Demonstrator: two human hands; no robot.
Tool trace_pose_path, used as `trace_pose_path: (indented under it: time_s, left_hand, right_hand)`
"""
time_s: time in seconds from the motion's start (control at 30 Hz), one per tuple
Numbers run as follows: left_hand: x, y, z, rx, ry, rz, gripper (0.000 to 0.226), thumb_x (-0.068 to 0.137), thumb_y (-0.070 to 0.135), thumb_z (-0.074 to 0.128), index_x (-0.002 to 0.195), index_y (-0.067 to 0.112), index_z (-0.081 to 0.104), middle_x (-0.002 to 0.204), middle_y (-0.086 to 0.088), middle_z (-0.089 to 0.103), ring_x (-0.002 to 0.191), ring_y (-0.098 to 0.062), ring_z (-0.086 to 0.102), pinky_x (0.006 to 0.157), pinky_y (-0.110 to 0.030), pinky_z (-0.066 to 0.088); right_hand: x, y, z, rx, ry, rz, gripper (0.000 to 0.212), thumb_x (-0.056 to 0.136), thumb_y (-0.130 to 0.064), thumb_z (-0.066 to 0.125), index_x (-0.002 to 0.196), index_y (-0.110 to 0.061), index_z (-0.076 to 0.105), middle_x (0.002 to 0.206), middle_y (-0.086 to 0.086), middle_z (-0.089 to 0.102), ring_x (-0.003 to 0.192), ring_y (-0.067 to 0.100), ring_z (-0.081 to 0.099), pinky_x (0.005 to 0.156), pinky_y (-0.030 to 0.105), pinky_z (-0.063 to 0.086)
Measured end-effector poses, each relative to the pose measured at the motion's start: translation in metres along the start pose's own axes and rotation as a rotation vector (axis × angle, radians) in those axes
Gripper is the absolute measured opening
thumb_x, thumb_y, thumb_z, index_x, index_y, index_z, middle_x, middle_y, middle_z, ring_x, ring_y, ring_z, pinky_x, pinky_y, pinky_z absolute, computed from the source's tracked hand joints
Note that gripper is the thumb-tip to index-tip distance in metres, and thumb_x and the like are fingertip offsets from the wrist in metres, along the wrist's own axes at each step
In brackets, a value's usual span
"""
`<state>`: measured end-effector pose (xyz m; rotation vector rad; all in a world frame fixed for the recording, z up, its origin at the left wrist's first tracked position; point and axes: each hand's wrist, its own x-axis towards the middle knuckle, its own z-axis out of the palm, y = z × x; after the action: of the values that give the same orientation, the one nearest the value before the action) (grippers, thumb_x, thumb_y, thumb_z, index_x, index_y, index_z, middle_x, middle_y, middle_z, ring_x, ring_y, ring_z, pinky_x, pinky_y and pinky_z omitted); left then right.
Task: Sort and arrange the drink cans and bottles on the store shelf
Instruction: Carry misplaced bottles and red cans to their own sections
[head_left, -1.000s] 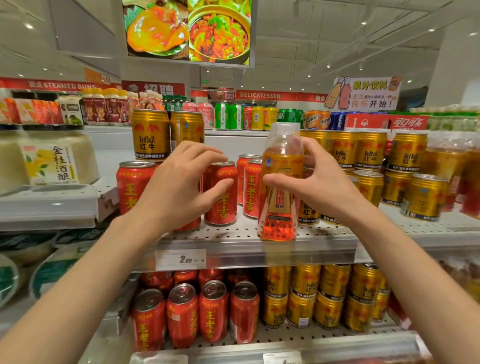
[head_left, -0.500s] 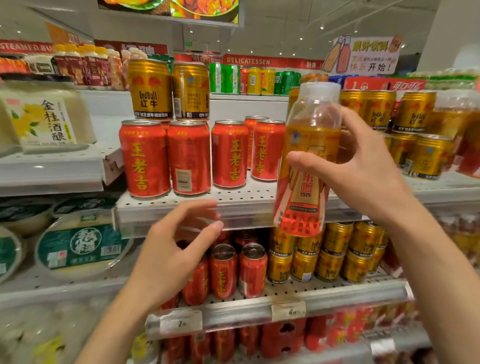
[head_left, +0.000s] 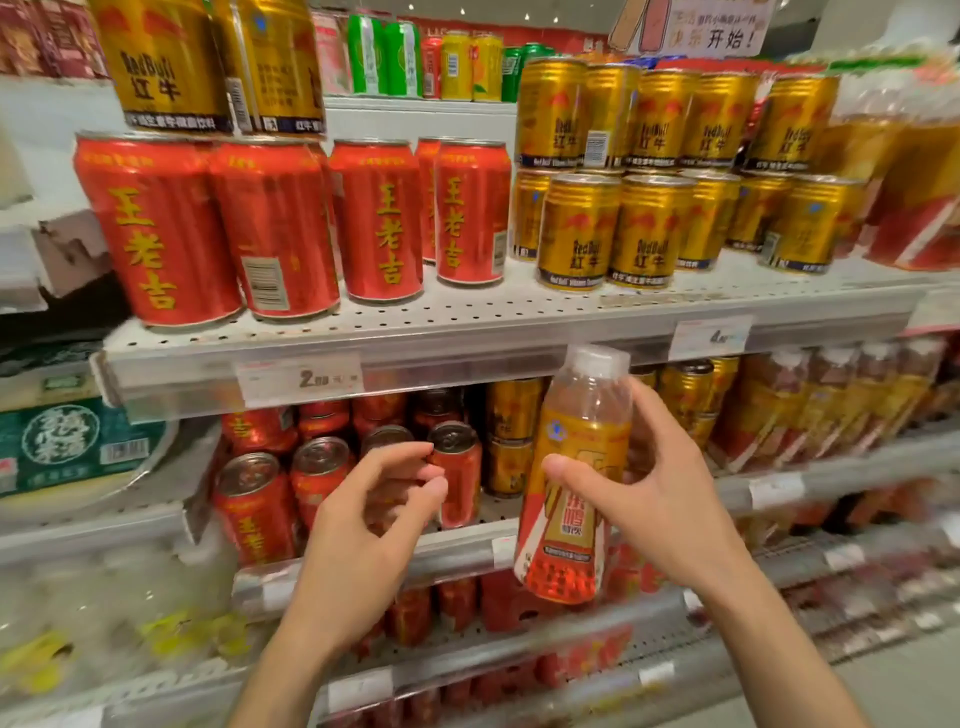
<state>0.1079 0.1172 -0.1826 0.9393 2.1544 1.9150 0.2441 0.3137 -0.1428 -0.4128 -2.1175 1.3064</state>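
My right hand (head_left: 670, 499) grips an orange drink bottle (head_left: 574, 467) with a white cap and a gold-and-red label, held upright in front of the lower shelf. My left hand (head_left: 374, 514) hovers empty with curled fingers just in front of the red cans (head_left: 457, 467) on the lower shelf, fingertips near one can's top. On the upper shelf (head_left: 467, 332) stand tall red cans (head_left: 384, 218) at the left and stacked gold Red Bull cans (head_left: 639, 228) at the right.
Two gold cans (head_left: 208, 62) sit on top of the red cans at upper left. Gold cans and orange bottles (head_left: 831, 400) fill the lower shelf's right side. Price tags line the shelf edges. Green-labelled tubs (head_left: 78, 447) lie on the left unit.
The view has dropped toward the lower shelf. My right hand brought the bottle down from the upper shelf level, and my left hand moved to the lower red cans.
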Motion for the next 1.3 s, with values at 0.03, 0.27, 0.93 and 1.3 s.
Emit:
trace_pose_path:
  time_s: [0.03,0.27,0.93,1.3]
  left_hand:
    - [-0.001,0.0,0.012,0.002,0.001,-0.008,0.023,0.091,0.017,0.07,0.11,0.029,0.069,0.099,0.006,0.075,0.09,-0.013,0.071,0.082,-0.031,0.057]
    - [-0.006,0.005,0.129,0.035,0.044,-0.095,0.022,0.089,0.019,0.072,0.108,0.03,0.07,0.097,0.01,0.075,0.09,-0.008,0.069,0.083,-0.026,0.054]
    - [0.023,0.048,0.279,0.023,-0.027,-0.019,0.022,0.089,0.032,0.07,0.11,0.036,0.068,0.1,0.014,0.074,0.098,-0.008,0.069,0.089,-0.034,0.056]
    - [0.072,0.123,0.299,0.135,-0.062,0.307,0.031,0.085,0.043,0.066,0.116,0.038,0.065,0.1,0.02,0.072,0.098,-0.001,0.068,0.08,-0.018,0.054]
  right_hand:
    - [-0.002,0.008,-0.01,0.013,0.006,0.012,0.076,0.072,-0.032,0.087,0.138,-0.04,0.05,0.117,-0.023,0.069,0.105,-0.004,0.067,0.08,0.011,0.053]
    - [-0.002,0.078,-0.109,0.027,0.007,0.069,0.081,0.069,-0.038,0.087,0.136,-0.05,0.044,0.114,-0.038,0.063,0.104,-0.011,0.063,0.075,0.007,0.052]
    - [0.007,0.127,-0.269,-0.096,0.128,0.177,0.093,0.06,-0.058,0.085,0.14,-0.058,0.038,0.124,-0.032,0.058,0.11,-0.011,0.058,0.088,0.018,0.05]
    - [0.05,0.064,-0.323,-0.239,0.226,-0.055,0.096,0.062,-0.065,0.081,0.146,-0.052,0.037,0.134,-0.024,0.058,0.119,-0.002,0.058,0.102,0.039,0.053]
